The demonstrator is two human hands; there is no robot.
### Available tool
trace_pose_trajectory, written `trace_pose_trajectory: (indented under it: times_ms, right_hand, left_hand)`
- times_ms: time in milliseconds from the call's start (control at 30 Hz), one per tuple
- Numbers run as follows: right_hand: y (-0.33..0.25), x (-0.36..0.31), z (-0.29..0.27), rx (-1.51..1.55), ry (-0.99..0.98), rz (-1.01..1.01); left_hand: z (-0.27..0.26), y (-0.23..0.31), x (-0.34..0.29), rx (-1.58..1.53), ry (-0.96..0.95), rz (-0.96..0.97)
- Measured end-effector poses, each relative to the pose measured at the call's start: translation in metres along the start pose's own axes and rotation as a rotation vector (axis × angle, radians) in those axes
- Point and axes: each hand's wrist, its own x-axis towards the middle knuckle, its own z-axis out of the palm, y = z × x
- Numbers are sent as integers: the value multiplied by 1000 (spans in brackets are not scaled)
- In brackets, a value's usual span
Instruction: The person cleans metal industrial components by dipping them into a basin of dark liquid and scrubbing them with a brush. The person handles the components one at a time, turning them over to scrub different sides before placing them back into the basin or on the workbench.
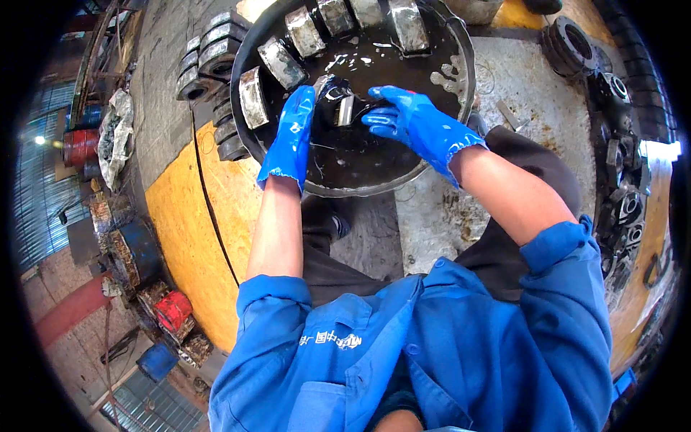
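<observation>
Over a round dark basin both my hands are held in blue rubber gloves. Between them is a wet, black metal piece with a bright shiny face, partly lost in the dark liquid. My left hand is beside its left side, fingers stretched out; whether they touch it I cannot tell. On the other side my right hand is open, fingers reaching toward the piece with a small gap. Several curved metal blocks stand along the basin's inner wall, among them a block left of my left hand and another block at the far right.
More rounded metal pieces are stacked outside the basin at the left. Black rings and other dark parts line the right side. A yellow board lies on the floor at left, with a red can beyond it.
</observation>
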Motion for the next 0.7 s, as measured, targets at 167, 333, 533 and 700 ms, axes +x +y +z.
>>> trace_pose_trajectory:
  times_ms: [167, 333, 533, 700]
  right_hand:
    - [-5, -4, 12, -353, -101, -56]
    - [12, -6, 8, -1471, -222, -741]
    - [29, -22, 12, -2191, -347, -1211]
    - [23, -26, 9, -2089, -294, -1509]
  left_hand:
    - [1, 3, 2, 8, 0, 9]
    - [2, 3, 2, 14, 0, 10]
    - [2, 2, 3, 28, 2, 21]
    - [10, 4, 7, 43, 2, 54]
